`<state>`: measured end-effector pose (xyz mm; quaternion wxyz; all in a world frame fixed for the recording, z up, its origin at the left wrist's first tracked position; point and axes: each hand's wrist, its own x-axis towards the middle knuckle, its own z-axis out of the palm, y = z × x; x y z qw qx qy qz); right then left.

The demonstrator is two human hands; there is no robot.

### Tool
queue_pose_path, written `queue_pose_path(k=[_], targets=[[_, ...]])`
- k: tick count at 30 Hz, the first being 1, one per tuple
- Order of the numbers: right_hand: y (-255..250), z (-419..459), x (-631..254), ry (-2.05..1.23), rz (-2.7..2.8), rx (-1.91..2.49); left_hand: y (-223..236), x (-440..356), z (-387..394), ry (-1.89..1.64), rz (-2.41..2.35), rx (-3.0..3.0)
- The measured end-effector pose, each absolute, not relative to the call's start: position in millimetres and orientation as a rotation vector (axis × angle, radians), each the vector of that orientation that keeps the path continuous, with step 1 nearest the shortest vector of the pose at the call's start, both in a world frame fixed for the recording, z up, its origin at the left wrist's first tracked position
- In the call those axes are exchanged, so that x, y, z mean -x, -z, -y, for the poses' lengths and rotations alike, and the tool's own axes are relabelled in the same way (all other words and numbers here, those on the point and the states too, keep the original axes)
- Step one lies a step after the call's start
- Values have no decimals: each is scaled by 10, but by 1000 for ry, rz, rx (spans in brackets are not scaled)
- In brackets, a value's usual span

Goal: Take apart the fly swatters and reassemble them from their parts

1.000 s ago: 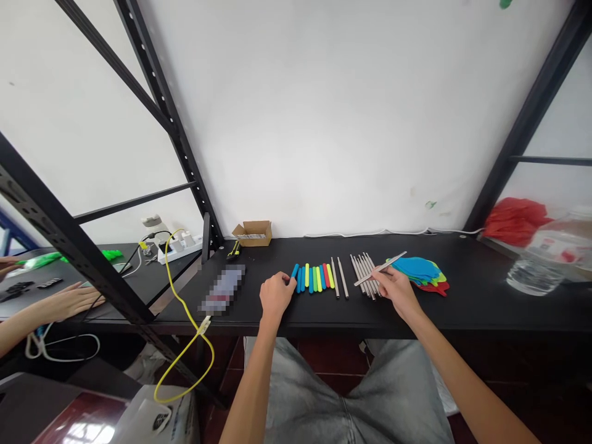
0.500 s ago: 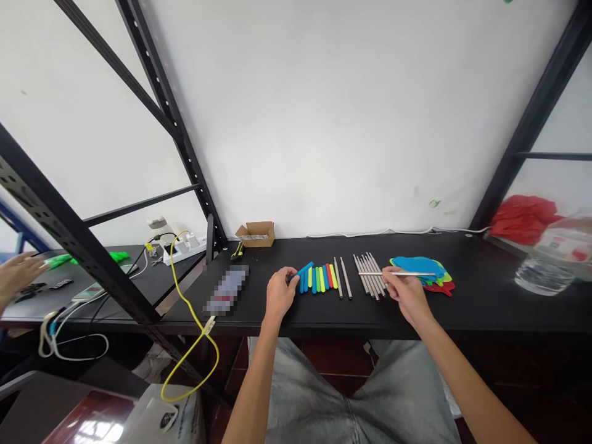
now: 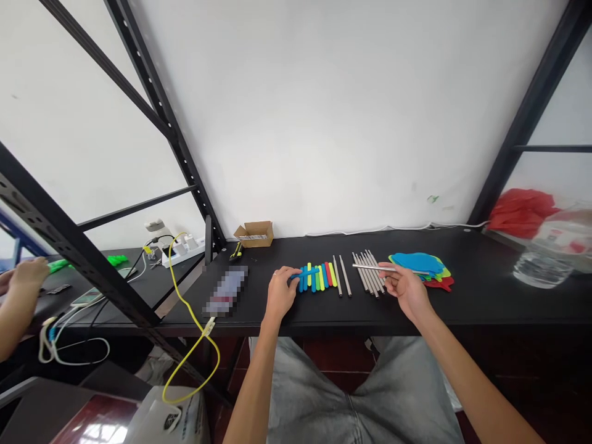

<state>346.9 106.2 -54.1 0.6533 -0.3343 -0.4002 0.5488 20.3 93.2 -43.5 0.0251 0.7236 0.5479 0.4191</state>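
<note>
My left hand (image 3: 281, 290) pinches a blue tube-shaped handle (image 3: 309, 272), held nearly level over a row of blue, yellow and red handles (image 3: 322, 279) on the black table. My right hand (image 3: 403, 287) is closed on a thin metal rod (image 3: 370, 267), which points left across a group of similar metal rods (image 3: 363, 282). Two more metal rods (image 3: 341, 277) lie apart, between the row of handles and that group. Beyond my right hand lies a pile of flat blue, yellow-green and red pieces (image 3: 419, 264).
At the back left stand an open cardboard box (image 3: 254, 235) and a yellow-black cutter (image 3: 237, 250). A pixelated flat item (image 3: 226, 291) has a yellow cable (image 3: 189, 302) by it. On the right are a clear plastic container (image 3: 539, 269) and a red bag (image 3: 522, 213). Another person's hand (image 3: 28, 274) shows far left.
The blue handle in my left hand has turned from slanted to nearly level. In my right hand the metal rod has shifted left and now tilts slightly.
</note>
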Motion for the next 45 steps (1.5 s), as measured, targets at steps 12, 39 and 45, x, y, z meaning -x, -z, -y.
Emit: queue_pose_path(k=[12,39,45], targets=[[490,-973,-3444,-1260,941,763,409,-215,-906,-1286,-1671,-2224],[537,-902,-3311,-1282,1096,817,391,-239,-858,-1252,-1603,-2213],[518,-890,-3298,-1269,1112,832,388,-235,-861,-1245,-1603,-2237]])
